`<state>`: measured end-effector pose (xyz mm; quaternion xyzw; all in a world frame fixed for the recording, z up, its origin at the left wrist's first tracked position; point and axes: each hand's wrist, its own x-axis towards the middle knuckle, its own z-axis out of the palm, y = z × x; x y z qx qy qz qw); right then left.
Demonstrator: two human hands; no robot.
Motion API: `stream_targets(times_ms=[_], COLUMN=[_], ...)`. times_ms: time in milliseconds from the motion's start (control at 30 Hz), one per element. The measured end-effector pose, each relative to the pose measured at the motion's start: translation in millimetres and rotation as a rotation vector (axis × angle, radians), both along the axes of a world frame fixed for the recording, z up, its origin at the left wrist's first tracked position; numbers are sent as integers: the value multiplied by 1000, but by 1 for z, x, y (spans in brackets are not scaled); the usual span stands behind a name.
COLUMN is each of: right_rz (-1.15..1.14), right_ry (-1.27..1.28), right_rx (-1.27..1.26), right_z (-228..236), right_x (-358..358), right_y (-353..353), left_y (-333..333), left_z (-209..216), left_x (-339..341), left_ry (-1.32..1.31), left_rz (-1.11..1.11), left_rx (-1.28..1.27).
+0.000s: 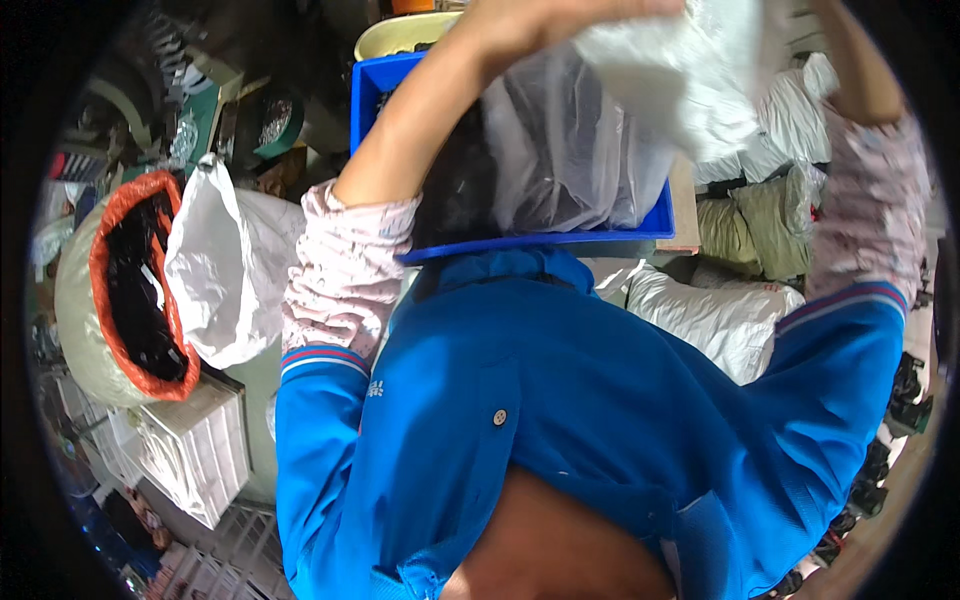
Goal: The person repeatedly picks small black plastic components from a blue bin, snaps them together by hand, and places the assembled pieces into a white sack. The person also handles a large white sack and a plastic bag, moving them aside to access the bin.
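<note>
A white, partly see-through plastic bag (700, 80) is held up at the top of the view, blurred by motion. My left hand (590, 12) reaches to its upper left edge and appears closed on it; the top edge cuts off part of the fingers. On the bag's other side rises my right forearm (862, 75), its hand beyond the picture. Below the bag, right in front of me, stands a blue plastic bin (540, 240). Clear plastic liner (560, 150) lies in its right part, and dark contents (455, 195) show at its left.
To the left stand an open white sack (215, 270) and a pale sack with an orange rim (105, 290) holding black stuff. A yellow tub (400, 35) sits behind the bin. White sacks (715, 315) and greenish bags (760, 225) lie at the right.
</note>
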<state>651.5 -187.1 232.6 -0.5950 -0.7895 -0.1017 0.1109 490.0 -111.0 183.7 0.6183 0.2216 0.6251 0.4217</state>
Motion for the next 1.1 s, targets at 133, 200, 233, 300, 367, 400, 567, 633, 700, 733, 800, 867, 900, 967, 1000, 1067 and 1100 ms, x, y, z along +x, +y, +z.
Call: stream_targets(times_ms=[133,200,233,300,367,400,567,633,700,733,800,867,900,967,1000,1067,1100], right_rz=[350,375,390,426,200,-9,-513,-308,-341,-372,-422,-498,-546,-566,-552,-518,-325], right_ry=[-35,-25,6,197,380,467,916,1067,768,603,561,470,407,352,414,540,562], right_rx=[83,130,157,221,167,64,87,67,158,202,321,315,263,135,78,-34,-122], right_z=[6,5,1,-25,-65,-102,-293,-318,-351,-356,-360,-351,-341,-329,-329,-331,-325], right_x=[-93,-90,-82,-47,11,43,92,69,65,61,46,20,5,-8,-5,15,36], right_y=[39,28,18,9,-33,-58,-83,-52,-27,-21,-12,-15,-16,-15,-14,-12,-13], left_y=[64,86,84,99,149,127,112,114,114,116,117,122,124,121,122,127,126], left_z=[-9,-42,-46,-54,-114,-99,-70,-68,-59,-59,-55,-53,-50,-42,-35,-30,-20], left_x=[-1,-2,-5,-48,-104,-103,-136,-148,-159,-161,-167,-167,-166,-155,-147,-123,-119], left_ry=[-84,76,-187,-189,-182,-245,-153,-132,-117,-105,-111,-71,-72,-110,-133,-160,-171], left_rz=[-97,26,-169,-40,-195,-193,-97,-100,-69,-70,-81,-54,-72,-128,-161,-145,-203], left_rx=[38,-33,52,-66,-107,-104,-236,-197,-164,-150,-164,-157,-136,-147,-140,-77,-38])
